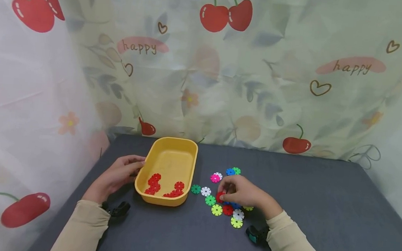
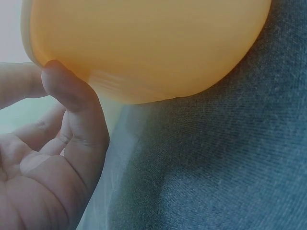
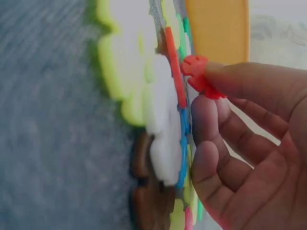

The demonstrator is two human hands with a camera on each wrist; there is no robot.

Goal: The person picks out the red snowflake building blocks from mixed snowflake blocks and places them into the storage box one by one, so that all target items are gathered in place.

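My left hand (image 1: 116,173) is at the left side of a yellow plastic tub (image 1: 171,154), thumb and fingers pinching its rim. In the left wrist view the thumb (image 2: 72,91) lies against the tub's wall near the rim. Several red notched discs (image 1: 154,183) lie in the tub's near end, in two groups. To the right of the tub, my right hand (image 1: 244,190) pinches a red notched disc (image 3: 195,69) between thumb and fingertips, over a spread of coloured discs. Another red disc (image 1: 227,210) lies among that spread, just below the hand.
Green (image 1: 195,189), white (image 1: 205,191), pink (image 1: 215,178), blue (image 1: 230,172) and yellow-green discs (image 1: 236,222) lie on the dark grey tabletop (image 1: 321,211), some overlapping. A patterned curtain (image 1: 225,84) hangs behind the table and along its left side.
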